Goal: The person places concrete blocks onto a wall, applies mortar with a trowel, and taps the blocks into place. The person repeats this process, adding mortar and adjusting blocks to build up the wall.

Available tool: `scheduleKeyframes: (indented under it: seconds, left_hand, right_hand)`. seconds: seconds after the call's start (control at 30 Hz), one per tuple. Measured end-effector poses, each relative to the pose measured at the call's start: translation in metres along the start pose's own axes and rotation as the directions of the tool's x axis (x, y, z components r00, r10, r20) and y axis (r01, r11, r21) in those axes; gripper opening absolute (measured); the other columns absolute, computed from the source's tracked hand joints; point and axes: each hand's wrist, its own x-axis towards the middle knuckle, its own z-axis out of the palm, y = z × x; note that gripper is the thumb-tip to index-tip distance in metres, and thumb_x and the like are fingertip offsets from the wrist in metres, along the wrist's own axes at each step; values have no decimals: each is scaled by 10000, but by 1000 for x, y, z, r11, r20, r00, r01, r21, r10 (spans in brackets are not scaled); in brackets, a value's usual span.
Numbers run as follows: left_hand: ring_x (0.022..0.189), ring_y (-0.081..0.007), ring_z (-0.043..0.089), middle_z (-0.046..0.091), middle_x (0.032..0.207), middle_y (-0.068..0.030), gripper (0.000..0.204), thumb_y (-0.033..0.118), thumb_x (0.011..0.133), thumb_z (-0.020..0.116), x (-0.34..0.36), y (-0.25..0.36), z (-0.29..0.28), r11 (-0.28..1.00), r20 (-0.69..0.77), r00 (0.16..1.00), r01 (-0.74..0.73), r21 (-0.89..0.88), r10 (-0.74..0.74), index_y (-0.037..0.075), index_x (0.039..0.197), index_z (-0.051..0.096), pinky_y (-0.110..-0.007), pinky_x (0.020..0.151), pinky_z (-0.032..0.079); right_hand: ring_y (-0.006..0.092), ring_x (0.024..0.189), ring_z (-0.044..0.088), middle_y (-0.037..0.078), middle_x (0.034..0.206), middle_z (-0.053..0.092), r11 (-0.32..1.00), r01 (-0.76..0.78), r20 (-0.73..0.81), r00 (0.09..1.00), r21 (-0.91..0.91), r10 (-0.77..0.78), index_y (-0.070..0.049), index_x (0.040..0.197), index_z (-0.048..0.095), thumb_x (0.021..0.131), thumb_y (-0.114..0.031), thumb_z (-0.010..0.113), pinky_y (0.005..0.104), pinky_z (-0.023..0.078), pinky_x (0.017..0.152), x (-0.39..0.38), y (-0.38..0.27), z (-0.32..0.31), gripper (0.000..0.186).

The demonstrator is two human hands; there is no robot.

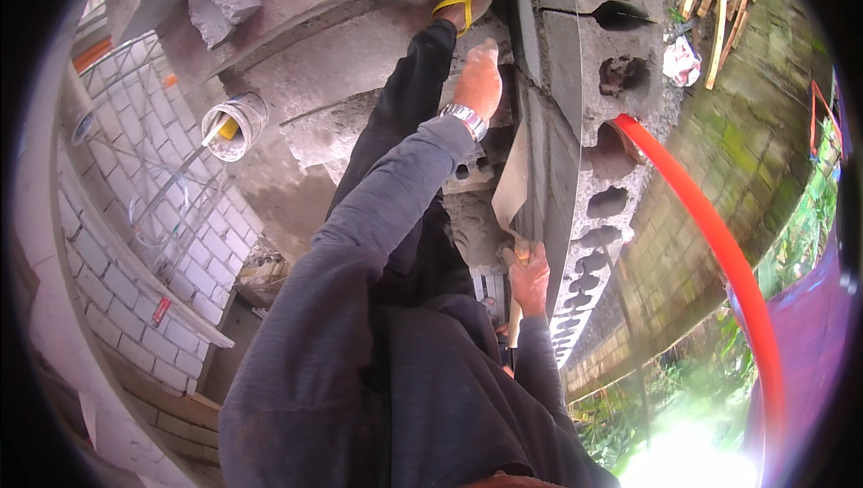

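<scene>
The hollow-block wall [575,119] ran from twelve o'clock down toward five o'clock. A red hose [719,245] curved past it at three o'clock. The trowel [514,190] lay flat against the wall's face at centre, the right hand [529,277] gripping its wooden handle. At twelve o'clock, the left hand [478,82] pressed open-palmed on the blocks.
</scene>
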Motion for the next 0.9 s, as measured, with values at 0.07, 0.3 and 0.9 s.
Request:
scheduleKeyframes:
  seconds: [0.07, 0.3, 0.9]
  left_hand:
    - [1187, -235, 602, 554, 1343, -58, 412, 343, 1062, 449, -1, -5, -3, 997, 70, 996, 61, -43, -58, 129, 1406, 527, -416, 918, 478]
    - [1240, -324, 603, 487, 1530, -119, 525, 436, 1081, 400, -54, 97, -46, 854, 289, 944, 280, -438, -161, 81, 1462, 461, -496, 1026, 476]
    - [1145, -271, 625, 580, 1407, -120, 398, 282, 1024, 569, -62, 219, -16, 946, 333, 938, 193, -261, -100, 100, 1376, 531, -399, 941, 541]
  right_hand:
    - [446, 857, 649, 233, 893, 656, 1000, -4, -2, 1000, -29, 4, 10, 1011, 549, 834, -170, 739, 458, 506, 780, 0, 3, 0, 317]
    - [513, 994, 653, 304, 970, 678, 987, 46, 39, 998, -151, -40, 1, 1126, 577, 800, -128, 646, 527, 509, 850, -31, 42, -10, 357]
    - [443, 800, 673, 225, 875, 669, 830, 429, -373, 880, 357, -294, 4, 1097, 549, 858, -188, 754, 414, 544, 733, -86, -132, -101, 369]
